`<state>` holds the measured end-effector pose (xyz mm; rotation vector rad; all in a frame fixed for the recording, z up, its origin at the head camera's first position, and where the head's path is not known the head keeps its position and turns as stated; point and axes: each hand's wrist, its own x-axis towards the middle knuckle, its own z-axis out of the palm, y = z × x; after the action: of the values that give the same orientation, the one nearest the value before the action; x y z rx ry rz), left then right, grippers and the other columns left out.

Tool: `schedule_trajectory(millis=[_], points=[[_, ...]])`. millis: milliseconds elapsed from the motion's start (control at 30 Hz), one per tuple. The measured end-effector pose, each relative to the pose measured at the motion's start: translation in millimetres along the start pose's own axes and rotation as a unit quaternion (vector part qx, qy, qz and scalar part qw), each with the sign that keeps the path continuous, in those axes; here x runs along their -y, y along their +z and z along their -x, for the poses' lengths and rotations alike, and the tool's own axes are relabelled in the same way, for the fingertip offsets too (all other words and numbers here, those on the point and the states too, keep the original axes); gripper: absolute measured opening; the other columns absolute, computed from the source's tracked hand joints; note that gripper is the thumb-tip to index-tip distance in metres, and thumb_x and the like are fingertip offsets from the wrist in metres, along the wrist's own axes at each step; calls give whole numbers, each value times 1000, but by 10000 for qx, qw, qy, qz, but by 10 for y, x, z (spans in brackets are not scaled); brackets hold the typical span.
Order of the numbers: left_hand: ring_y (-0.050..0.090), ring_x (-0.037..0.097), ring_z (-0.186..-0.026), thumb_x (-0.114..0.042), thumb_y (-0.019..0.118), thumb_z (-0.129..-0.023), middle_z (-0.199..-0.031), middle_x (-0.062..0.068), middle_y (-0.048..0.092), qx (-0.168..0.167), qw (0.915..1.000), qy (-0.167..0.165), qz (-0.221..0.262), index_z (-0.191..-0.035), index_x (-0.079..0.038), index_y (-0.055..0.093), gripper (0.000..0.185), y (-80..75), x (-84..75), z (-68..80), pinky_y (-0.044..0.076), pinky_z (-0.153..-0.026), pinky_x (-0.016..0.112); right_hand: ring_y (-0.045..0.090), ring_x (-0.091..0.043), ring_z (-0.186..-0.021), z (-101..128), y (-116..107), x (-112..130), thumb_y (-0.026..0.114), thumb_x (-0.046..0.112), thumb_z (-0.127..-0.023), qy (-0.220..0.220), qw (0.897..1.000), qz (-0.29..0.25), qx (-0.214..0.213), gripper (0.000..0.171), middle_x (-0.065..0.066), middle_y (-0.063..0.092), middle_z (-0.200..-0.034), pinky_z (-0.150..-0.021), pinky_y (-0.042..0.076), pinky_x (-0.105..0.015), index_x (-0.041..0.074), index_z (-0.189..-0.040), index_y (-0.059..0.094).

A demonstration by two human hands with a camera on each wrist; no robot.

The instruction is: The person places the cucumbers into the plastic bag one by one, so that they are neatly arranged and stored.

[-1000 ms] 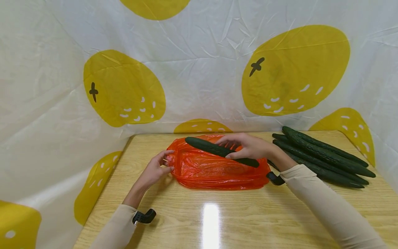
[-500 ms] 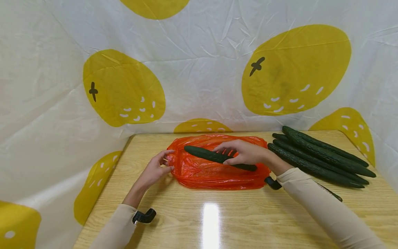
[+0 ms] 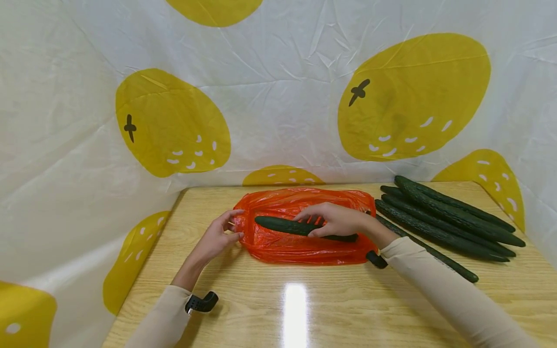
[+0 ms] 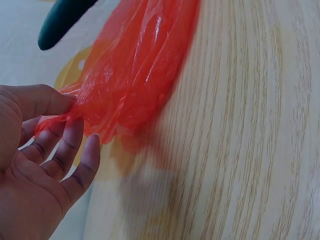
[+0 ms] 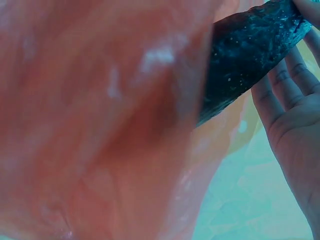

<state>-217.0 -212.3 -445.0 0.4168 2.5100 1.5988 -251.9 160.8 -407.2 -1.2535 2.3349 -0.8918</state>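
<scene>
The right hand (image 3: pixel 337 221) sits in the middle of the head view, and its grip is curled around a dark green cucumber (image 3: pixel 283 225). The fingers come down over the top and the thumb tucks underneath. The cucumber lies almost flat, just over the orange plastic bag (image 3: pixel 300 244), with its free end pointing to the left of the frame. In the right wrist view the cucumber (image 5: pixel 250 55) shows in the upper right, with the fingers (image 5: pixel 280 90) wrapped under it, and the blurry bag (image 5: pixel 100 125) fills the rest. The left hand (image 3: pixel 215 237) is at the left end of the bag. Its grip pinches the bunched edge of the plastic between the thumb and the fingers. The left wrist view shows this close up: the thumb (image 4: pixel 40 100) presses the thin bag (image 4: pixel 135 75) against the fingers (image 4: pixel 75 150), which are only partly bent. The bag lies flat on the wooden surface (image 3: pixel 304 309), near the middle. A pile of more cucumbers (image 3: pixel 444 217) rests on the right side of the surface, just beside the bag. A white cloth with big yellow fruit shapes (image 3: pixel 174 125) hangs behind.
</scene>
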Motion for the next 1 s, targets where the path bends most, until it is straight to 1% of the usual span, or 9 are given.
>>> schedule_trajectory(millis=[133,367,567,700,800,900,1000], points=[[54,31,-96,6,69,-88,-111,16,54,7,10000,40,-4,-143,-10,53,59,-5,-2,-10,49,-68,25,59,-15,-117,-44,46,-13,70,27,-97,182,9997,73,161,49,8,58,-140,-98,49,-43,30,-143,56],[53,30,-95,6,69,-88,-112,17,54,20,10000,52,-10,-142,-10,54,58,0,8,-37,49,-69,25,59,-15,-114,-105,114,-11,70,25,-97,202,9993,63,314,47,7,61,-134,-97,50,-42,28,-142,58],[53,29,-95,7,69,-88,-111,17,54,3,10000,56,47,-142,-9,53,59,-1,11,-35,49,-68,25,59,-14,-116,-152,161,-24,70,24,-98,229,9988,140,403,46,7,61,-134,-98,50,-41,27,-142,58],[54,29,-96,8,68,-87,-112,18,55,-2,9999,85,85,-143,-7,53,60,-1,3,-30,50,-69,25,60,-16,-117,-184,188,-10,70,19,-97,229,9986,113,471,46,6,63,-133,-99,50,-42,24,-142,59],[54,29,-96,8,68,-87,-112,18,55,3,10000,67,53,-143,-7,53,60,-3,7,-28,49,-69,25,60,-16,-117,-201,215,-1,70,17,-97,280,9982,119,515,47,5,63,-134,-99,50,-41,22,-142,59],[54,29,-95,8,68,-87,-111,18,55,-1,10000,68,32,-142,-7,53,59,-4,7,-22,49,-68,25,60,-16,-118,-213,245,-5,70,18,-97,328,9977,161,573,47,5,61,-136,-100,50,-40,21,-142,58],[54,29,-94,8,69,-87,-110,18,55,-4,9999,94,48,-142,-6,53,60,-6,20,-18,48,-67,24,59,-17,-118,-220,271,-14,69,18,-97,331,9974,145,626,47,2,61,-137,-100,50,-42,18,-143,58]])
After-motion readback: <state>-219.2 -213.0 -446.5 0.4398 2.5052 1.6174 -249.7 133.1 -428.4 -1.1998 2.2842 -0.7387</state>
